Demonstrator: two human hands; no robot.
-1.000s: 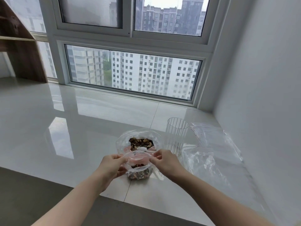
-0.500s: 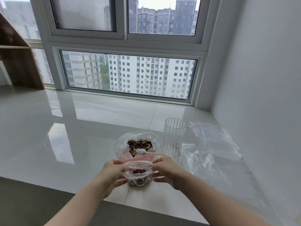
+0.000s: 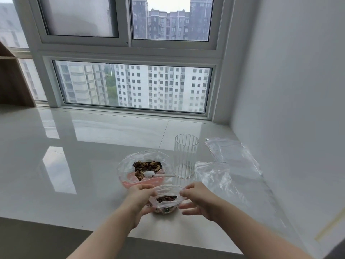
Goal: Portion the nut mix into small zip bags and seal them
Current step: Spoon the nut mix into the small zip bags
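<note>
A small clear zip bag (image 3: 166,200) with a portion of nut mix stands on the white sill, its mouth wide open. My left hand (image 3: 141,198) grips its left rim. My right hand (image 3: 197,199) pinches the right rim with thumb and forefinger, the other fingers spread below. Just behind it sits a pink bowl (image 3: 130,181) lined with clear plastic, holding the nut mix (image 3: 146,166) and a white plastic spoon (image 3: 153,174) whose handle points right.
A ribbed clear glass (image 3: 185,157) stands upright right of the bowl. Several empty clear bags (image 3: 229,165) lie spread toward the white wall on the right. The sill's front edge runs just under my forearms. A window spans the back, a wooden shelf stands far left.
The small bag's mouth has been pulled wider open and the bag has come down onto the sill. My right hand's lower fingers have spread out. The camera tilted up slightly.
</note>
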